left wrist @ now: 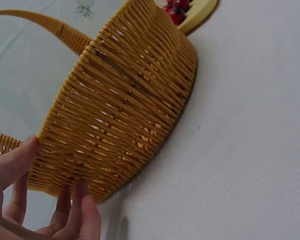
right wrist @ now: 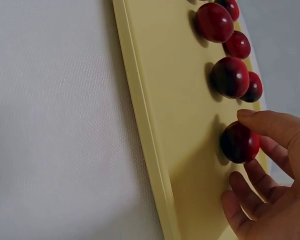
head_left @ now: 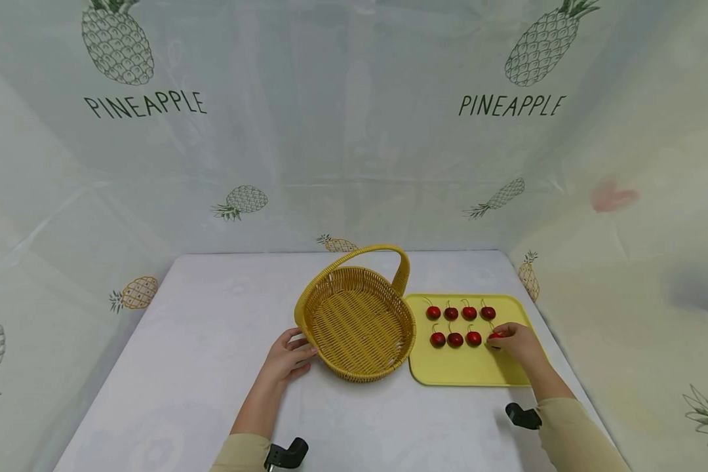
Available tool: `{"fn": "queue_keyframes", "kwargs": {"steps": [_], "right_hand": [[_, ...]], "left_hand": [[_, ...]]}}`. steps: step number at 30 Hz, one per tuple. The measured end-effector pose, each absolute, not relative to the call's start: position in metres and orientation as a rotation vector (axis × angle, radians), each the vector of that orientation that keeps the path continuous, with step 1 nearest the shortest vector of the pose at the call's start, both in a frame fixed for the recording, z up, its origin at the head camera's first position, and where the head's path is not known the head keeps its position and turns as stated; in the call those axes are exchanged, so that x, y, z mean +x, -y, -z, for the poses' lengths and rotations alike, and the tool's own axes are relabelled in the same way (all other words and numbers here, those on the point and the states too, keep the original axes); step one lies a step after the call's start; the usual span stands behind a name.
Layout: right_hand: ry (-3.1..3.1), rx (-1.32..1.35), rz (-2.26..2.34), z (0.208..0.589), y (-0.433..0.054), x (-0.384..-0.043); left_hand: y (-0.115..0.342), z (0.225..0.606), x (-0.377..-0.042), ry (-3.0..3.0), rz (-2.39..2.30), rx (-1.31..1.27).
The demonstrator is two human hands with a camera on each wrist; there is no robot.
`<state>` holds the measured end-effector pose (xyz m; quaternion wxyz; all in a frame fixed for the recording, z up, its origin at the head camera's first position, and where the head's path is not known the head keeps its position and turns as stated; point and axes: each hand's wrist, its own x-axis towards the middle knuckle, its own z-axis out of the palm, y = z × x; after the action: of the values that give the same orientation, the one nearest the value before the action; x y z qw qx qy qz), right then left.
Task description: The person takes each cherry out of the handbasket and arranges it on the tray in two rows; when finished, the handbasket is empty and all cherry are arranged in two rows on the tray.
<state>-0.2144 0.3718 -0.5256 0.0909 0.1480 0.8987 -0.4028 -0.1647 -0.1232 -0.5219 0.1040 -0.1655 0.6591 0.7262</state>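
Note:
A yellow wicker basket [head_left: 360,321] with an arched handle stands at the middle of the table, and nothing lies inside it. My left hand [head_left: 286,357] touches its left side with loosely bent fingers; in the left wrist view the thumb [left wrist: 21,159] is at the rim and the other fingers are by the outer wall. To the right, a yellow tray [head_left: 454,372] bears two rows of dark red cherries with stems. My right hand [head_left: 518,344] pinches the rightmost cherry [right wrist: 239,142] of the near row between thumb and fingers, low over the tray.
Several other cherries [head_left: 455,339] sit spaced out on the tray, left of and behind my right hand. The tray's left edge lies right beside the basket. A white tabletop [head_left: 212,354] spreads around them, with a pineapple-print curtain [head_left: 342,151] behind.

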Motion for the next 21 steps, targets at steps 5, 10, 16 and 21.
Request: {"fn": "queue_keyframes", "kwargs": {"steps": [5,10,16,21], "right_hand": [[-2.672,0.433,1.178,0.523,-0.373,-0.216],[-2.663,0.403,1.143,0.516,-0.374,-0.215],[-2.702,0.305,1.111,0.503,-0.377,-0.210],[-2.739,0.200,1.089,0.488,-0.376,-0.208]], "left_hand": [[0.124,0.520,-0.165,-1.934,-2.141,-0.501],[0.125,0.517,-0.166,-1.949,-2.129,-0.499],[0.128,0.513,-0.167,-1.965,-2.107,-0.491],[0.134,0.510,-0.165,-1.984,-2.064,-0.454]]}}
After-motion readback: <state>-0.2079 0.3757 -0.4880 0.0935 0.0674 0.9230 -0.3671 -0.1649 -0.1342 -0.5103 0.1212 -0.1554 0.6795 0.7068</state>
